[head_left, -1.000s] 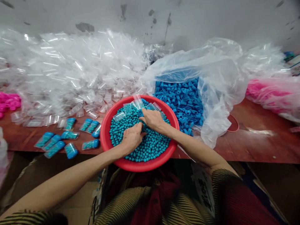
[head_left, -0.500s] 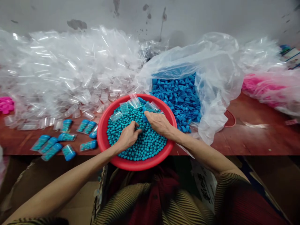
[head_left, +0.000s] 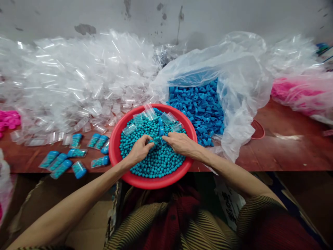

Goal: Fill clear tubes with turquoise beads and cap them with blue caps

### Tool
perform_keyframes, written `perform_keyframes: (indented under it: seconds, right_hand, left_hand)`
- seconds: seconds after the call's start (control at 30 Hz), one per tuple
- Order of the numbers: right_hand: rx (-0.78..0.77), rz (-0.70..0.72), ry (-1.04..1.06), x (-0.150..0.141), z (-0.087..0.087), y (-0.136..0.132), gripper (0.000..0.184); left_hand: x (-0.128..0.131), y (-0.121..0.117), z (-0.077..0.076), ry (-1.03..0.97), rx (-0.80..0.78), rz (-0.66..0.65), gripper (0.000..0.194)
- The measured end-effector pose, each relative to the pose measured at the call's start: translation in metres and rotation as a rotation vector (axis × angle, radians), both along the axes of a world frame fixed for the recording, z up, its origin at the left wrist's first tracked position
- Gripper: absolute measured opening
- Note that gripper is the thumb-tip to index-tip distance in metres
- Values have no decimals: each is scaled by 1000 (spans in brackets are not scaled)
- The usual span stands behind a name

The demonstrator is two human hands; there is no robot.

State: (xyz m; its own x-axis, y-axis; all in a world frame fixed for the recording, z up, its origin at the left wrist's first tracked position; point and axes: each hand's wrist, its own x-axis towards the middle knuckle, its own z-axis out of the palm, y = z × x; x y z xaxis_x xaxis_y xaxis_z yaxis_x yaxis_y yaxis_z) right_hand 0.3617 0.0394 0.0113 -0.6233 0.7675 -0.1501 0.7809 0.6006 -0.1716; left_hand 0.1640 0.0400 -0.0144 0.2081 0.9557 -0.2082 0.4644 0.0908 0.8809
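L hand grip unclear, partly hidden

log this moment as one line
left hand: over beads, fingers curled | right hand: beside blue cap | capped tubes: left of red basin

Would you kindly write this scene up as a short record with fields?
left hand: fingers among small round turquoise beads; grip unclear
right hand: beside a small blue plastic cap; grip unclear
container: round red plastic basin, holding the beads
left of basin: capped clear plastic tubes of beads
behind, left: heap of clear plastic pieces
behind, right: pile of blue plastic caps
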Motion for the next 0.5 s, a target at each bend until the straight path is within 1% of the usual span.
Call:
perform_keyframes:
  seconds: [0.07, 0.2, 0.3, 0.4, 0.5]
  right_hand:
    - [-46, -43, 69, 4, 1, 0, 35]
    - [-120, -152, 404, -5, 2, 1, 34]
    - [-132, -219, 613, -16, 1, -1, 26]
    - [-162, -245, 758, -20, 2, -3, 18]
    - [-182, -221, 811, -19, 3, -6, 24]
  left_hand:
    - [-1, -1, 5, -67, -42, 28, 20]
    - [1, -7, 15, -253, -182, 7, 32]
    - [6, -13, 19, -353, -174, 13, 35]
    - [10, -18, 20, -373, -159, -8, 39]
    - [12, -22, 21, -378, -178, -10, 46]
